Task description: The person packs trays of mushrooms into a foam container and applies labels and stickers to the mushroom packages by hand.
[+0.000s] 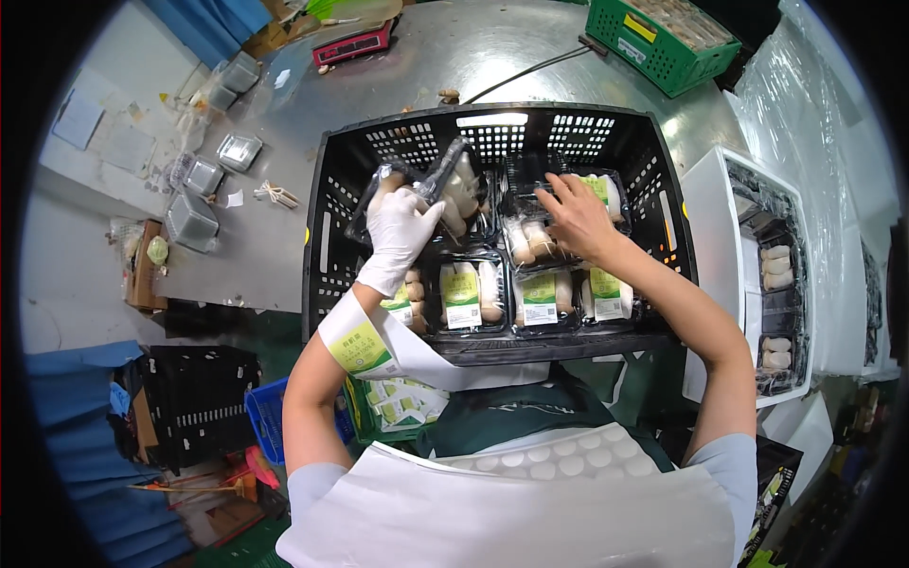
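My left hand (400, 232), in a white glove, closes on a black tray pack of mushrooms (457, 189) that stands tilted in the left half of a black crate (317, 227). Another tray of mushrooms (381, 189) lies beside it, partly hidden by the glove. Bare and with fingers spread, my right hand (579, 220) rests over the packs at the crate's right. Under its fingers lie a dark tray (532, 175) and a mushroom pack (527, 243). Along the near side sit several wrapped packs with green-and-white labels (461, 295). A strip of label backing (417, 358) hangs around my left forearm.
A red scale (352, 44) and a green crate (663, 43) stand at the table's far side. Clear plastic boxes (192, 221) lie on the left. On the right is a white foam box (729, 284) with packs inside. A sheet of round stickers (568, 459) covers my front.
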A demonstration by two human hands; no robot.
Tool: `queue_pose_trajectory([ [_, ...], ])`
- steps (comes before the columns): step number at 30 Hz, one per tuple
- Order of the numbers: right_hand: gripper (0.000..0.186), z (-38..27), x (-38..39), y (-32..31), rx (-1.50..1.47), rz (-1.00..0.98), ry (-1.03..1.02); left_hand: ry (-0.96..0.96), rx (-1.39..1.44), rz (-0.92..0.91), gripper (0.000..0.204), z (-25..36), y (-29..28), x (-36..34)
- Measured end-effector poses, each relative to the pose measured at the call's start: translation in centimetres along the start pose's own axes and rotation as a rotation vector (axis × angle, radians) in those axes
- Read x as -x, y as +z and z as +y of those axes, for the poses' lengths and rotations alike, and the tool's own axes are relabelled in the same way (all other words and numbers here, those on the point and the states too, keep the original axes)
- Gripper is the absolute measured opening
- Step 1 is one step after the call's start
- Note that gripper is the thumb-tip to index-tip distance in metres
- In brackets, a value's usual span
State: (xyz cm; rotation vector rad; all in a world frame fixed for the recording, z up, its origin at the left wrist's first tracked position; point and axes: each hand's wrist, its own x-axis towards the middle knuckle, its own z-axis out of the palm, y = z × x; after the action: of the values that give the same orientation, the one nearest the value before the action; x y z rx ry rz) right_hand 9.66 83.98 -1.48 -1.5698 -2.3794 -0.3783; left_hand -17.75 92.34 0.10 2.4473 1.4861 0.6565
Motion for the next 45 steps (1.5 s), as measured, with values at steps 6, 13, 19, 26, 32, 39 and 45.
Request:
queue_pose_trajectory([
  [6, 0.073, 3.5, -0.9, 6.4, 0.156, -0.171, -0.053, -0.334, 0.410, -0.018, 0.039, -4.1, 4.0, -0.9],
  [13, 0.046, 4.5, -2.4, 3.8, -0.018, 0.217, -0.007, -0.742, 1.163, 0.086, 0.016, -7.6, 8.2, -2.0],
  [19, 0.049, 6.0, 1.2, -3.3, -0.403, 0.365, 0.780, -0.504, 0.666, 0.136, 0.025, -8.0, 4.7, -2.5],
  [26, 0.045, 6.3, 5.8, 1.9, -1.217, 0.185, 1.585, -0.143, 0.346, 0.079, 0.016, -6.7, 7.4, -6.2],
  [32, 0.031, 4.3, 5.7, 3.1, -1.661, 0.284, 1.694, -0.106, 0.292, 0.067, 0.025, -2.6, 11.2, -8.2],
  [39, 0.030, 0.5, 6.6, 1.2, -1.203, -0.918, 1.454, 0.111, -0.213, 0.000, 0.047, -2.2, 9.4, -5.0],
  [45, 0.019, -1.3, 7.5, 4.4, -1.624, -0.487, 1.557, -0.282, -0.288, -0.075, 0.051, -7.3, 6.0, -2.9],
])
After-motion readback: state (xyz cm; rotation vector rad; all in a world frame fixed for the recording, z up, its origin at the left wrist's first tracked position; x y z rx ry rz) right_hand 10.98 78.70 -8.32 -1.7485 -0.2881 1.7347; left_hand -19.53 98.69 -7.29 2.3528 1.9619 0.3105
